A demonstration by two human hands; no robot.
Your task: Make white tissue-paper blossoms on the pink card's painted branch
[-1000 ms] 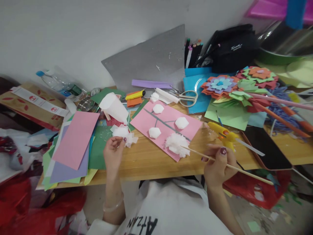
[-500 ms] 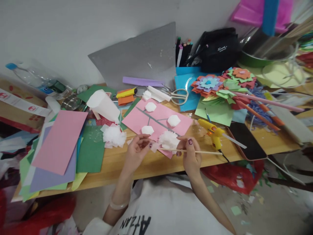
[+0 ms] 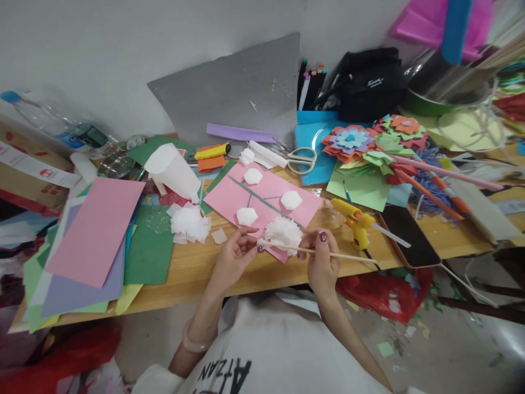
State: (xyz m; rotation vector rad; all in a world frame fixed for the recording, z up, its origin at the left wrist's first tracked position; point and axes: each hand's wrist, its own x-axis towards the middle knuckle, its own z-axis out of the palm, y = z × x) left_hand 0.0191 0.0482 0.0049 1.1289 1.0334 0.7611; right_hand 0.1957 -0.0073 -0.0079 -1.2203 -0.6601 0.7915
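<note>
My right hand (image 3: 323,260) is closed around a thin wooden stick (image 3: 348,256), which points left toward my other hand. At the stick's left tip, the fingers of my left hand (image 3: 234,253) pinch a small piece of pale tissue paper (image 3: 261,242) that lies round the end. Just behind the stick, a fluffy white tissue tuft (image 3: 283,231) sits on the lower corner of a pink card (image 3: 223,200). The card bears a grey-green branch shape (image 3: 259,197) and several white paper hexagons (image 3: 291,200).
Left of my hands lie loose white tissue squares (image 3: 191,222) and coloured paper sheets (image 3: 96,230). To the right are a yellow glue gun (image 3: 357,221), a phone (image 3: 408,235) and paper flowers (image 3: 350,139). Scissors (image 3: 302,160) lie behind the card.
The tissue piece, spread flat at the left fingertips before, is now gathered close round the stick's tip. The view has shifted slightly; both hands stay near the same place.
</note>
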